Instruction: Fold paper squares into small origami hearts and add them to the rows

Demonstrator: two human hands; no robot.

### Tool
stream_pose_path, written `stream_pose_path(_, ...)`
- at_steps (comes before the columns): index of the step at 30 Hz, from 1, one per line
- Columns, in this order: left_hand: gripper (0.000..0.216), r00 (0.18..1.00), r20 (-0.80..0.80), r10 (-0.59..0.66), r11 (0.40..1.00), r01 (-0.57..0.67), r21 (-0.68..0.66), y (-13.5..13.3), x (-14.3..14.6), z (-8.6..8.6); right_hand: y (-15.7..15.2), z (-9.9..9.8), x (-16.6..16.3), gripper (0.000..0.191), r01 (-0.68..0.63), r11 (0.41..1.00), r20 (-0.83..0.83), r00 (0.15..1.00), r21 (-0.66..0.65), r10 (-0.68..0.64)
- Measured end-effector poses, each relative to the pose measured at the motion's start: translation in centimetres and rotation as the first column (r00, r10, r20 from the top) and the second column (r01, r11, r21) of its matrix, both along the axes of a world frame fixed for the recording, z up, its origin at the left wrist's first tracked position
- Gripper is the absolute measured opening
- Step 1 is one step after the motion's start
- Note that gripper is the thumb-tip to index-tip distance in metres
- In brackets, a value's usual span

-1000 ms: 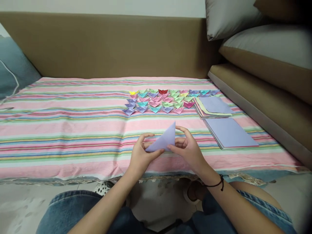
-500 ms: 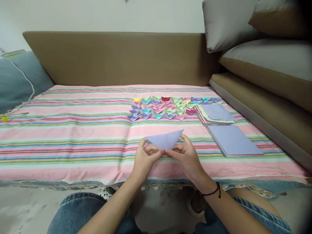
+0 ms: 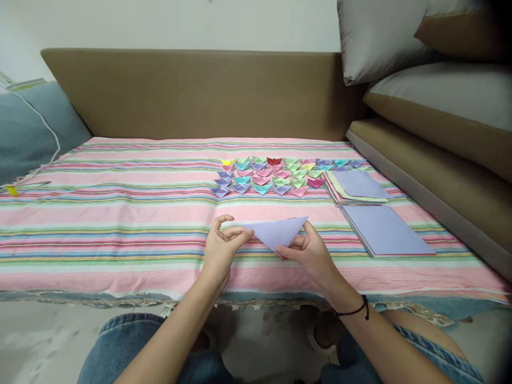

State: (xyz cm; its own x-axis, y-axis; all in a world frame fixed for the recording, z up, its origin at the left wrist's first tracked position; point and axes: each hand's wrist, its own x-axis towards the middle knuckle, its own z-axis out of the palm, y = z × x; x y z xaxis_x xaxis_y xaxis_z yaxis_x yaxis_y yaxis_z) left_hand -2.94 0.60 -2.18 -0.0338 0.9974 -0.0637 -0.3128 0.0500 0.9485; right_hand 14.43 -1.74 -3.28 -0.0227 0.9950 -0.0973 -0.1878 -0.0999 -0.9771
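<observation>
A lilac paper triangle point(image 3: 278, 233), folded flat with its point down, is pinched between the left hand point(image 3: 221, 246) and right hand point(image 3: 312, 255), just above the striped bedsheet point(image 3: 120, 224).

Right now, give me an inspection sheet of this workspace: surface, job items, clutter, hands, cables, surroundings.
Surface: striped cloth, pink with coloured bands, lying flat.
Job's things: lilac paper triangle, folded, held over the cloth.
Clutter: rows of small folded paper pieces; near paper stack and far paper stack, lilac sheets on top; small yellow item at far left.
Grippers: left hand pinches the triangle's left corner; right hand grips its right corner and lower tip.
Cables: thin white cord across the blue-grey cushion.
Surroundings: tan backrest; grey cushion at right.
</observation>
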Motion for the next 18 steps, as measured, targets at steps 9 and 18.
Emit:
stream_pose_path(9,0.050,0.999,0.046,0.020,0.999,-0.019,-0.033,0.0,-0.4,0.0,0.2,0.0,0.3,0.058,-0.023,1.000,0.021,1.000,-0.011,0.023)
stream_pose_path(18,0.046,0.999,0.052,0.012,1.000,-0.012,-0.008,0.2,-1.1,0.1,0.1,-0.3,0.9,0.064,0.021,0.999,0.008,1.000,-0.024,-0.021)
